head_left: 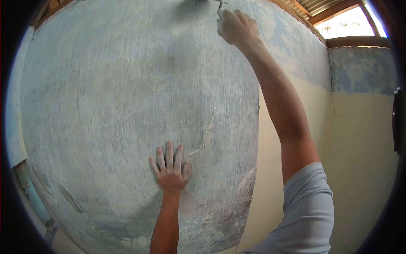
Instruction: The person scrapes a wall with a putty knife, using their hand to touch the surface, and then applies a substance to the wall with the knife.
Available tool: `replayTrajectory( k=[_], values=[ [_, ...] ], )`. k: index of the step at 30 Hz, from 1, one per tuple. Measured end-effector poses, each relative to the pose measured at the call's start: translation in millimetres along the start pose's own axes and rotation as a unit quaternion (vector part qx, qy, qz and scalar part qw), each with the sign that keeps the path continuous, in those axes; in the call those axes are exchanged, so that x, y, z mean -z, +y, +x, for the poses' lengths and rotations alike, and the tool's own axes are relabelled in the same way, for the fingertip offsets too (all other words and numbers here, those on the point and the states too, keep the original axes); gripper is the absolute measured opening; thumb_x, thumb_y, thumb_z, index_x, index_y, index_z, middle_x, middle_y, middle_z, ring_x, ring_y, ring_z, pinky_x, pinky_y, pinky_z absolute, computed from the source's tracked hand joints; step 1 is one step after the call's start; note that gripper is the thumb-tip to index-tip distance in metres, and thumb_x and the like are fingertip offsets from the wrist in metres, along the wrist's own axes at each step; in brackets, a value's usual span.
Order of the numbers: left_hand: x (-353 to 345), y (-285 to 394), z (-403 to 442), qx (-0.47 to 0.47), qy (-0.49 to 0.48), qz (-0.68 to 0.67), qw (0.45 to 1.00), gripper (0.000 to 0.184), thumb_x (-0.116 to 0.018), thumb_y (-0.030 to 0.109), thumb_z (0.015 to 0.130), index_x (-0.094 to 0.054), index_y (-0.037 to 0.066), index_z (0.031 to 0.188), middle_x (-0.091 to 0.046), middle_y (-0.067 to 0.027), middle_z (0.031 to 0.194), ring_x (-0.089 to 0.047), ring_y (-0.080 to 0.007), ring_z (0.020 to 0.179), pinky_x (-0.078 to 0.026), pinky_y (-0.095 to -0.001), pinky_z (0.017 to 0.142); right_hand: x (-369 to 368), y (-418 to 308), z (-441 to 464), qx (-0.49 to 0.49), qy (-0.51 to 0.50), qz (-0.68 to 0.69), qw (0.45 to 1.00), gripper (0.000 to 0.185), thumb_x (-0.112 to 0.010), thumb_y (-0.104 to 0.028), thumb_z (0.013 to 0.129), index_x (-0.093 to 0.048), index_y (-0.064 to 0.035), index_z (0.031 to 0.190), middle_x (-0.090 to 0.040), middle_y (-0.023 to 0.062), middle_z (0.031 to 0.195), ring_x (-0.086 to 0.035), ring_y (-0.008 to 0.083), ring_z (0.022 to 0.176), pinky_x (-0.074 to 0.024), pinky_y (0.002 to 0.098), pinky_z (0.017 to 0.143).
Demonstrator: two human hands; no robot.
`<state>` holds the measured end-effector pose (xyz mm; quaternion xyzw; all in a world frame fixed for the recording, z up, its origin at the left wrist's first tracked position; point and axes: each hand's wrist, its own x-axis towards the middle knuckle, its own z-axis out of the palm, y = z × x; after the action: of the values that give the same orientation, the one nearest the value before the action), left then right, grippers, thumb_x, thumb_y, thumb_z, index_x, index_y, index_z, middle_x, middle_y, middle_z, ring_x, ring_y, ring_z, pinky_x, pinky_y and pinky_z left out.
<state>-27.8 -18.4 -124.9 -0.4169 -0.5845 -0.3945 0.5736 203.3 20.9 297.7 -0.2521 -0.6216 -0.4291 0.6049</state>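
My right hand (239,28) is raised near the top of a scuffed blue-grey wall (105,106). Its fingers are closed round a hand tool with a thin bent metal neck (220,6); the tool's working end is cut off by the top of the view, so I cannot tell its exact kind. Lower down, my left hand (171,169) lies flat against the wall with its fingers spread, holding nothing. Pale dust coats both hands. A jagged crack (207,175) runs through the wall just right of my left hand.
A cream-painted wall (270,178) borders the scuffed area on the right and meets another wall (359,135) at a corner. Above are wooden beams (357,41) and corrugated roofing (302,6). A dark object (396,120) is mounted at the far right.
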Motion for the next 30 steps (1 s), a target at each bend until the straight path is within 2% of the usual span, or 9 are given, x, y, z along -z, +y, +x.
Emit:
replayTrajectory(
  k=[1, 3, 6, 8, 11, 13, 28, 30],
  values=[
    [-1, -1, 0, -0.003, 0.002, 0.002, 1.0, 0.057, -0.061, 0.049, 0.093, -0.061, 0.028, 0.146, -0.042, -0.0056, 0.165, -0.033, -0.0389, 0.153, -0.018, -0.0693, 0.121, 4, -1, 15, 0.0, 0.001, 0.002, 1.0, 0.03, -0.054, -0.029, 0.097, -0.07, -0.0137, 0.117, -0.073, 0.0217, 0.105, -0.071, 0.0421, 0.102, -0.0568, 0.053, 0.09],
    [-2, -1, -1, -0.006, 0.003, 0.008, 1.0, 0.057, -0.061, 0.049, 0.093, -0.061, 0.028, 0.147, -0.042, -0.0057, 0.165, -0.033, -0.039, 0.153, -0.018, -0.0694, 0.121, 14, -1, 44, -0.009, -0.033, 0.067, 0.997, 0.028, -0.06, -0.015, 0.088, -0.073, -0.0069, 0.111, -0.074, 0.0221, 0.108, -0.073, 0.0399, 0.102, -0.0586, 0.0491, 0.088],
    [-2, 0, -2, 0.0, -0.002, 0.012, 1.0, 0.057, -0.061, 0.049, 0.093, -0.061, 0.028, 0.147, -0.042, -0.0056, 0.165, -0.032, -0.0393, 0.153, -0.018, -0.0694, 0.121, 9, -2, 41, -0.002, -0.023, 0.071, 0.997, 0.028, -0.061, -0.015, 0.088, -0.074, -0.0061, 0.111, -0.075, 0.0217, 0.107, -0.074, 0.0397, 0.102, -0.0589, 0.0491, 0.087],
    [-1, -1, -1, -0.019, 0.005, 0.01, 1.0, 0.061, -0.063, 0.045, 0.092, -0.059, 0.022, 0.148, -0.042, -0.0096, 0.164, -0.032, -0.0421, 0.153, -0.016, -0.0686, 0.122, 8, 0, 34, 0.0, -0.016, 0.067, 0.998, 0.028, -0.061, -0.015, 0.087, -0.074, -0.0054, 0.111, -0.075, 0.0214, 0.106, -0.074, 0.0394, 0.101, -0.0592, 0.049, 0.086],
    [2, 0, 0, -0.018, 0.009, 0.008, 1.0, 0.061, -0.062, 0.045, 0.092, -0.06, 0.021, 0.148, -0.042, -0.0095, 0.164, -0.031, -0.0419, 0.153, -0.016, -0.0685, 0.122, 13, -1, 19, 0.005, -0.002, 0.061, 0.998, 0.028, -0.061, -0.014, 0.087, -0.074, -0.0046, 0.11, -0.076, 0.021, 0.105, -0.074, 0.0392, 0.1, -0.0595, 0.049, 0.085],
    [0, 1, -1, -0.014, 0.009, 0.008, 1.0, 0.061, -0.062, 0.046, 0.092, -0.06, 0.021, 0.148, -0.042, -0.0096, 0.165, -0.031, -0.0418, 0.153, -0.016, -0.0687, 0.122, 12, 2, -9, 0.0, -0.024, 0.027, 0.999, 0.03, -0.053, -0.02, 0.094, -0.071, -0.0121, 0.116, -0.073, 0.0242, 0.104, -0.072, 0.0439, 0.1, -0.0571, 0.0542, 0.089],
    [0, 1, -2, -0.01, 0.01, 0.006, 1.0, 0.06, -0.061, 0.045, 0.092, -0.06, 0.022, 0.148, -0.042, -0.0093, 0.164, -0.032, -0.042, 0.153, -0.016, -0.0692, 0.122, 21, 1, 0, 0.011, -0.039, 0.018, 0.999, 0.03, -0.057, -0.014, 0.09, -0.073, -0.0048, 0.114, -0.075, 0.0217, 0.11, -0.073, 0.0407, 0.102, -0.0591, 0.05, 0.087],
    [-1, 0, 1, -0.015, 0.014, 0.007, 1.0, 0.06, -0.06, 0.046, 0.092, -0.06, 0.022, 0.148, -0.042, -0.0093, 0.164, -0.032, -0.042, 0.153, -0.016, -0.0691, 0.122, 17, 4, 4, 0.006, -0.008, 0.021, 1.0, 0.031, -0.058, -0.014, 0.09, -0.073, -0.005, 0.115, -0.075, 0.0212, 0.11, -0.073, 0.0405, 0.103, -0.0591, 0.0498, 0.088]
  ],
)
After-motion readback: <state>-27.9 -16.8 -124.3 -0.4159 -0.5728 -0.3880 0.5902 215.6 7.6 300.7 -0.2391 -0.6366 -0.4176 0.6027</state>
